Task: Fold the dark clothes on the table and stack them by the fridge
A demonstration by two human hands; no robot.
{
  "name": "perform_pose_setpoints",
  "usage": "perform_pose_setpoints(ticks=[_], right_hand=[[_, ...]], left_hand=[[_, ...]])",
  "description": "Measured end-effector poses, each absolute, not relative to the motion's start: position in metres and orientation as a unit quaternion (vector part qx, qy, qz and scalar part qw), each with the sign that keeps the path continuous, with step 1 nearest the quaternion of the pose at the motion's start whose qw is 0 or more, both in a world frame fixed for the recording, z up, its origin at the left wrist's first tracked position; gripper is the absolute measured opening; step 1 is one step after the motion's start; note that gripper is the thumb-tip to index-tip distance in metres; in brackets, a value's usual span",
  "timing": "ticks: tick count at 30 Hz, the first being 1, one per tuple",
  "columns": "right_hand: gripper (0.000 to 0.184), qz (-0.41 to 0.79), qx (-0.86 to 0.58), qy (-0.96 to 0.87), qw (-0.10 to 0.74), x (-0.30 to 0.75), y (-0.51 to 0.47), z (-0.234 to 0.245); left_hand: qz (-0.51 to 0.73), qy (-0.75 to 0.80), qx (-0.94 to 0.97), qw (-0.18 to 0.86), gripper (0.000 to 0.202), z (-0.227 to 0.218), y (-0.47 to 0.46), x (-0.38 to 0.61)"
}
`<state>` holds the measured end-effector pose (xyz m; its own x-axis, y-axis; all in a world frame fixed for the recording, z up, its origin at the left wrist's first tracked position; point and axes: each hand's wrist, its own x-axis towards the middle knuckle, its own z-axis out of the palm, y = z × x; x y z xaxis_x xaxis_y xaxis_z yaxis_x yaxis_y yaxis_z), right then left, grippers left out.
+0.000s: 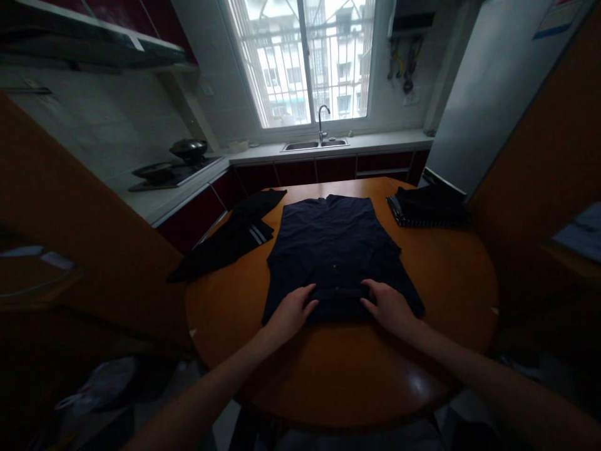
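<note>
A dark navy sleeveless vest (328, 241) lies spread on the round wooden table, its neckline towards the window and its hem towards me. Small buttons show down its middle. Near the hem, a raised fold of cloth runs crosswise between my hands. At the left end of this fold, my left hand (292, 308) has thumb and fingers on the cloth. My right hand (387, 305) takes the fold's right end in the same way, facing the left one. The cloth lies between thumb and fingers of each hand; the other fingertips are partly hidden.
Left on the wooden table (225, 307) lies a black garment with white stripes (235, 235), overhanging the edge. A stack of folded dark clothes (429, 207) sits at the right. Beyond are a sink (303, 146), a stove with pans (176, 169) and a fridge (493, 88).
</note>
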<state>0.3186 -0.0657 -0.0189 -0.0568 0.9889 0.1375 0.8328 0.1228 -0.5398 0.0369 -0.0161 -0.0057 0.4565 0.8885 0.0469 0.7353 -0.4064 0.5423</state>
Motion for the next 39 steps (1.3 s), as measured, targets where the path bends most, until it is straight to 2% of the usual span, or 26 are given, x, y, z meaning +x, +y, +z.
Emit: perform_pose_setpoints(ticks=[4, 8, 11, 16, 22, 27, 34, 39], right_hand=[[0.041, 0.025, -0.585, -0.774, 0.239, 0.312, -0.072, -0.019], [0.064, 0.034, -0.455, -0.871, 0.184, 0.313, -0.077, -0.023], [0.073, 0.065, -0.442, -0.884, 0.137, 0.325, -0.077, -0.03], [0.067, 0.045, -0.451, -0.878, 0.158, 0.365, -0.085, -0.038], [0.065, -0.04, -0.426, -0.886, 0.178, 0.415, -0.106, -0.035], [0.057, -0.058, -0.393, -0.9, 0.18, 0.439, -0.1, -0.035], [0.037, 0.011, -0.361, -0.904, 0.228, 0.443, -0.09, -0.033], [0.036, 0.13, -0.388, -0.879, 0.246, 0.435, -0.104, -0.011]], left_hand=[[0.164, 0.366, 0.913, 0.073, 0.051, -0.003, -0.03, 0.04], [0.07, 0.272, 0.958, 0.063, 0.075, -0.009, -0.04, 0.039], [0.034, 0.276, 0.959, 0.059, 0.077, -0.015, -0.037, 0.028], [0.032, 0.255, 0.966, 0.015, 0.067, -0.009, -0.034, -0.011], [0.043, 0.25, 0.967, -0.035, 0.069, 0.01, -0.041, -0.056], [0.099, 0.211, 0.972, -0.022, 0.059, 0.002, -0.032, -0.069], [0.169, 0.191, 0.967, 0.014, 0.039, -0.01, -0.017, -0.066], [0.196, 0.23, 0.947, 0.108, 0.03, -0.003, -0.036, -0.064]])
